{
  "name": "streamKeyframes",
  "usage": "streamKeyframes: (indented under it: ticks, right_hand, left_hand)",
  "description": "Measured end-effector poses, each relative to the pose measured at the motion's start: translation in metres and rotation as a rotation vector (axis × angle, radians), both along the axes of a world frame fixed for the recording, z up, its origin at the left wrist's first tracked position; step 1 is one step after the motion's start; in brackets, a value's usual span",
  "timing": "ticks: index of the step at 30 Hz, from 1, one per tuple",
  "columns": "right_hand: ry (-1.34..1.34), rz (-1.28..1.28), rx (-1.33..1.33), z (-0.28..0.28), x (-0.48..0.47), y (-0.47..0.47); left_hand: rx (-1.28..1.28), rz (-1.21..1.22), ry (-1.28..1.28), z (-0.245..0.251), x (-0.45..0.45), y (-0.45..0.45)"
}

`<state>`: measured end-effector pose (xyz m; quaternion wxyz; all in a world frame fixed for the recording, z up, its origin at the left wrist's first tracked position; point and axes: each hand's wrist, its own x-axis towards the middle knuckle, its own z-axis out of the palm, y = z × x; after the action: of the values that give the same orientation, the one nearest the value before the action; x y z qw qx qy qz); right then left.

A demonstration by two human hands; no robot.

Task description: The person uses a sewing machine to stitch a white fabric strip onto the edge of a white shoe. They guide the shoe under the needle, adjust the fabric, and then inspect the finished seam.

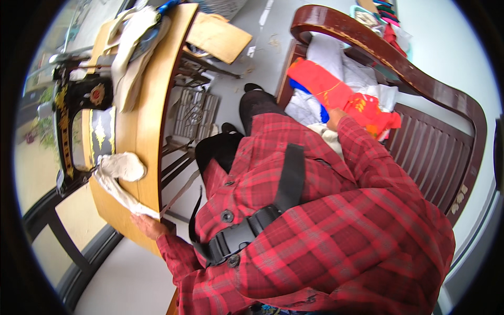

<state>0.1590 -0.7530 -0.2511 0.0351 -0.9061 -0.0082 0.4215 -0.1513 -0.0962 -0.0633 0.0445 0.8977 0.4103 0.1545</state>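
My left hand rests at the near edge of the wooden sewing table, on the end of a long white cloth piece. That piece runs up to a rounded white cloth part beside the black sewing machine. Over on the wooden bench, my right hand touches the edge of a red patterned cloth lying on white and blue cloths; its fingers are partly hidden by the fabric. Cream cloth lies just under that wrist.
Pale cloth pieces lie at the table's far end. Below the table is a metal treadle. The dark red bench's curved armrest arches beyond the cloth pile. A flat tan board and a basket of cloths are farther off.
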Motion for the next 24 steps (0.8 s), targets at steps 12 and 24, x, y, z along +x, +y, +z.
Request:
streamKeyframes:
  ticks: [12, 24]
  right_hand:
    - [0.334, 0.139, 0.011, 0.030, -0.090, -0.050]
    - [0.688, 0.330, 0.300, -0.114, -0.174, -0.107]
  left_hand:
    - [-0.023, 0.008, 0.038, 0.005, 0.008, -0.006]
    - [-0.057, 0.062, 0.011, -0.001, 0.005, -0.006]
